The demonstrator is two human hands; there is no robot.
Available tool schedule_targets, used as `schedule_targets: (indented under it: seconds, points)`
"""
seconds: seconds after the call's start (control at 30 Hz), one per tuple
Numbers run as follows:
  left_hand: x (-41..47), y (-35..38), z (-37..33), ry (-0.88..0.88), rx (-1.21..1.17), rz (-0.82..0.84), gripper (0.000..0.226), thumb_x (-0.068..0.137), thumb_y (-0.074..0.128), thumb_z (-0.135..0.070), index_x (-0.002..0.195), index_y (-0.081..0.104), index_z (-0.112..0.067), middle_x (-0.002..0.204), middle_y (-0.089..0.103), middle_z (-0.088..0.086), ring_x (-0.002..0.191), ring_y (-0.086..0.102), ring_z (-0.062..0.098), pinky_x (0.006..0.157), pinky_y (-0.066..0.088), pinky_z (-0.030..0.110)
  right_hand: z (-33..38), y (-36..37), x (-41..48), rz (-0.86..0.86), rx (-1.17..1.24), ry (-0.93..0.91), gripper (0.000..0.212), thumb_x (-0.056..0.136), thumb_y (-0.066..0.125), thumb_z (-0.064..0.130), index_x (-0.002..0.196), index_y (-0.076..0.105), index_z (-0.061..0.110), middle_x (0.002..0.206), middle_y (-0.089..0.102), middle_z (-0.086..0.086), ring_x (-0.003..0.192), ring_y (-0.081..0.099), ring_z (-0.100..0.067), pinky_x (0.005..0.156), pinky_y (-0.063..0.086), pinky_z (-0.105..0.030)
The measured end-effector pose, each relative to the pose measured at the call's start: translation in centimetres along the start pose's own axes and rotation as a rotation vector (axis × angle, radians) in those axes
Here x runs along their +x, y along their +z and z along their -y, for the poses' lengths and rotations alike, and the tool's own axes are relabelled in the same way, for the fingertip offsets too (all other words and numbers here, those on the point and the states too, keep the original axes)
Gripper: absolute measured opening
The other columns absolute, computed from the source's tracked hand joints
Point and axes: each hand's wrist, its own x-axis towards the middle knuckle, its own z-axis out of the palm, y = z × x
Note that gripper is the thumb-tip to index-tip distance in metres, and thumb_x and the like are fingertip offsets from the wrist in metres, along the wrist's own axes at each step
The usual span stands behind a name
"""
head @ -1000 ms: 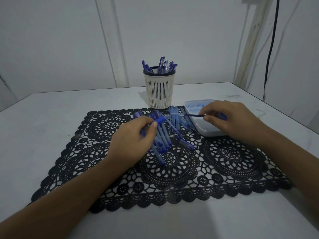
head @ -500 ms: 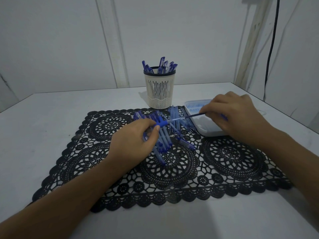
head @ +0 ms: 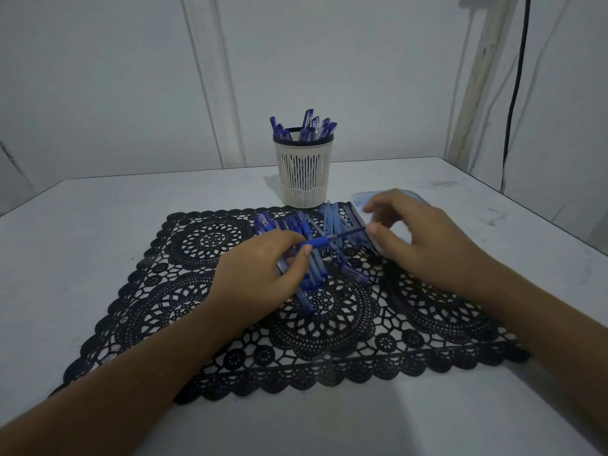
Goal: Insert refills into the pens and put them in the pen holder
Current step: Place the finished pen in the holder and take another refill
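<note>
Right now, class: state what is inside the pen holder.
Several blue pens stand inside the pen holder, their tops poking above its dark rim. Their lower parts are hidden by its slatted wall.

My left hand and right hand meet on a pen and refill. Under that grip I have the pile on the mat; the holder stands behind it on the table, the tray just right, beneath my right hand
</note>
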Motion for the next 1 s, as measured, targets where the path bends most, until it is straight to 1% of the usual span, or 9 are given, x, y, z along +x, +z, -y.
schedule_targets:
  seconds: [0.07, 0.17, 0.37, 0.43, 0.6, 0.7, 0.8, 0.9, 1.0]
  points:
    - [0.0, 0.0, 0.0, 0.006, 0.006, -0.007, 0.032, 0.089, 0.041, -0.039, 0.09, 0.066, -0.019, 0.072, 0.049, -0.02, 0.072, 0.042, -0.005, 0.062, 0.033, -0.001, 0.1, -0.2, 0.0, -0.046, 0.084, 0.057, 0.011, 0.088, 0.055, 0.016, 0.087, 0.054, 0.026, 0.081, 0.06, 0.013, 0.077, 0.053, 0.008, 0.064, 0.036, -0.003]
    - [0.1, 0.0, -0.1, 0.024, 0.016, 0.002, 0.031, 0.089, 0.042, -0.038, 0.09, 0.066, -0.019, 0.071, 0.047, -0.02, 0.07, 0.04, -0.003, 0.06, 0.032, 0.0, 0.5, 0.0, 0.0, -0.016, 0.186, 0.099, 0.018, 0.086, 0.06, 0.012, 0.079, 0.06, 0.029, 0.076, 0.062, 0.015, 0.07, 0.055, 0.009, 0.063, 0.038, -0.002]
    - [-0.1, 0.0, 0.1, 0.021, 0.0, 0.022, 0.03, 0.09, 0.041, -0.038, 0.09, 0.065, -0.02, 0.069, 0.046, -0.02, 0.064, 0.044, -0.015, 0.058, 0.032, 0.002, 1.0, 1.5, -0.3, 0.065, 0.21, 0.082, 0.029, 0.087, 0.059, 0.02, 0.112, 0.061, 0.034, 0.094, 0.067, 0.016, 0.085, 0.059, 0.007, 0.071, 0.04, -0.004]
    - [0.0, 0.0, 0.2, -0.005, -0.018, 0.011, 0.032, 0.089, 0.04, -0.04, 0.089, 0.065, -0.021, 0.069, 0.05, -0.019, 0.062, 0.045, -0.014, 0.057, 0.034, 0.004, 0.9, 1.3, -0.3, 0.039, 0.158, 0.088, 0.03, 0.09, 0.055, 0.022, 0.117, 0.055, 0.034, 0.092, 0.065, 0.017, 0.084, 0.058, 0.005, 0.065, 0.039, -0.003]
    - [0.2, 0.0, 0.4, -0.097, -0.036, -0.007, 0.032, 0.088, 0.041, -0.043, 0.089, 0.066, -0.022, 0.065, 0.049, -0.023, 0.062, 0.048, -0.011, 0.051, 0.03, 0.007, 1.1, 0.5, -0.5, 0.101, -0.03, 0.004, 0.007, 0.088, 0.053, 0.02, 0.089, 0.055, 0.027, 0.075, 0.062, 0.006, 0.068, 0.057, -0.009, 0.061, 0.045, -0.023]
    - [0.2, 0.0, 0.4, -0.124, -0.046, -0.006, 0.027, 0.088, 0.045, -0.037, 0.09, 0.066, -0.021, 0.065, 0.047, -0.027, 0.064, 0.049, -0.012, 0.053, 0.032, 0.007, 1.4, 1.1, -1.0, 0.327, -0.203, -0.148, 0.018, 0.086, 0.054, 0.039, 0.094, 0.064, 0.026, 0.083, 0.061, 0.011, 0.072, 0.053, -0.002, 0.068, 0.044, -0.019]
    - [0.2, 0.0, 0.4, -0.114, -0.038, -0.008, 0.027, 0.088, 0.045, -0.036, 0.089, 0.067, -0.02, 0.066, 0.047, -0.026, 0.064, 0.049, -0.012, 0.052, 0.032, 0.006, 1.2, 1.7, -1.1, 0.381, -0.28, -0.237, 0.024, 0.085, 0.057, 0.043, 0.098, 0.066, 0.025, 0.088, 0.06, 0.01, 0.074, 0.048, 0.0, 0.069, 0.035, -0.012]
    - [0.2, 0.0, 0.4, -0.106, -0.041, 0.007, 0.027, 0.088, 0.045, -0.037, 0.09, 0.066, -0.021, 0.067, 0.048, -0.025, 0.063, 0.049, -0.012, 0.051, 0.031, 0.006, 1.1, 1.7, -1.0, 0.364, -0.196, -0.178, 0.014, 0.086, 0.061, 0.029, 0.096, 0.068, 0.023, 0.091, 0.063, 0.01, 0.078, 0.052, 0.001, 0.071, 0.036, -0.006]
    - [0.2, 0.0, 0.4, -0.09, -0.043, 0.019, 0.033, 0.088, 0.04, -0.044, 0.09, 0.065, -0.023, 0.068, 0.051, -0.021, 0.063, 0.049, -0.01, 0.051, 0.03, 0.007, 1.0, 1.5, -0.7, 0.211, 0.042, 0.035, 0.011, 0.084, 0.064, 0.02, 0.091, 0.068, 0.027, 0.087, 0.066, 0.011, 0.077, 0.058, 0.0, 0.067, 0.044, -0.007]
